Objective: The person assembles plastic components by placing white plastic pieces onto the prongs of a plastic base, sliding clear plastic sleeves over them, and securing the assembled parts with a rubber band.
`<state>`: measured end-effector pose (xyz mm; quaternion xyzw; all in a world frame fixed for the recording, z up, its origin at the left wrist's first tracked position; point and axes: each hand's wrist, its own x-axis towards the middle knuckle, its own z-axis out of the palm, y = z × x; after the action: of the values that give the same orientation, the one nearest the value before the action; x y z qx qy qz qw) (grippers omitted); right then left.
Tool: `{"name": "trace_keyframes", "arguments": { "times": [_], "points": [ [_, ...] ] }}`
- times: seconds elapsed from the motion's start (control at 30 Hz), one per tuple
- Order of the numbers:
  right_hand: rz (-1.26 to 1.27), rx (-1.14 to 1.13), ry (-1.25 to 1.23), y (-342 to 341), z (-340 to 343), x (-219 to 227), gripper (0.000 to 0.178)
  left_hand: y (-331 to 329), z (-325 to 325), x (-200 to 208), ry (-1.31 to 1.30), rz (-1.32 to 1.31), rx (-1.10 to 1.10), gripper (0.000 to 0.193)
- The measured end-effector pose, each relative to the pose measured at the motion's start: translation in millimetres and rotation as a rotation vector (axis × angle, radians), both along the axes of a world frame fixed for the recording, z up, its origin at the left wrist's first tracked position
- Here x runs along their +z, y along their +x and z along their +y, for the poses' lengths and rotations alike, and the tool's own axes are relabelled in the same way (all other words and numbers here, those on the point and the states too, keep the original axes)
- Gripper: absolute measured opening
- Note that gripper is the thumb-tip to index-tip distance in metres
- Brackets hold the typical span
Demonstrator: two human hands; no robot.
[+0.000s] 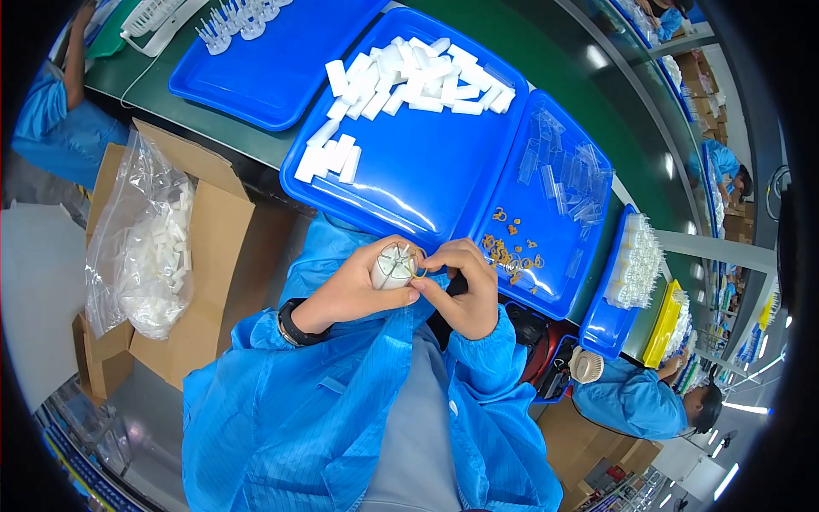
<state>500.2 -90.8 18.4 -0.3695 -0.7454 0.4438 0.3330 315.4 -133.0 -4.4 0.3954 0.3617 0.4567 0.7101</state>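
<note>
A round bundle of white wedge-shaped pieces [395, 267] is in my left hand [345, 286], its segmented end facing up. My left fingers and thumb wrap around its sides. Against the bundle's right side, my right hand [467, 286] pinches a yellow rubber band [418, 263] between thumb and fingers. Both hands meet just in front of a large blue tray [401, 175], which carries a heap of white pieces [418, 77] and a smaller group at its left. Loose yellow rubber bands [512, 256] lie in the blue tray [503, 209] to the right, below clear plastic pieces [554, 175].
At my left stands an open cardboard box [226, 243] with a clear bag [128, 256] of white pieces. Another blue tray [247, 81] holds clear parts at far left. Packed white parts [636, 260] fill a tray at right. Co-workers sit left [64, 128] and right [631, 401].
</note>
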Motion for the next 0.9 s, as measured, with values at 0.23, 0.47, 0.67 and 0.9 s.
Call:
{"name": "trace_keyframes", "arguments": {
  "times": [0.23, 0.47, 0.67, 0.9],
  "points": [
    [0.167, -0.074, 0.177, 1.4, 1.6, 5.6, 0.017, 0.2, 1.1, 2.8, -0.046, -0.011, -0.008, 0.033],
    [0.683, 0.085, -0.312, 18.3, 2.9, -3.3, 0.017, 2.4, 0.3, -1.0, 0.029, 0.038, -0.035, 0.034],
    [0.610, 0.181, -0.495, 14.7, 2.8, 2.1, 0.009, 1.0, -2.2, -3.1, -0.016, 0.037, -0.080, 0.036],
    [0.355, 0.231, -0.369, 18.4, 6.0, 3.4, 0.021, 1.5, -3.1, -2.7, 0.009, 0.082, -0.085, 0.036]
  ]
}}
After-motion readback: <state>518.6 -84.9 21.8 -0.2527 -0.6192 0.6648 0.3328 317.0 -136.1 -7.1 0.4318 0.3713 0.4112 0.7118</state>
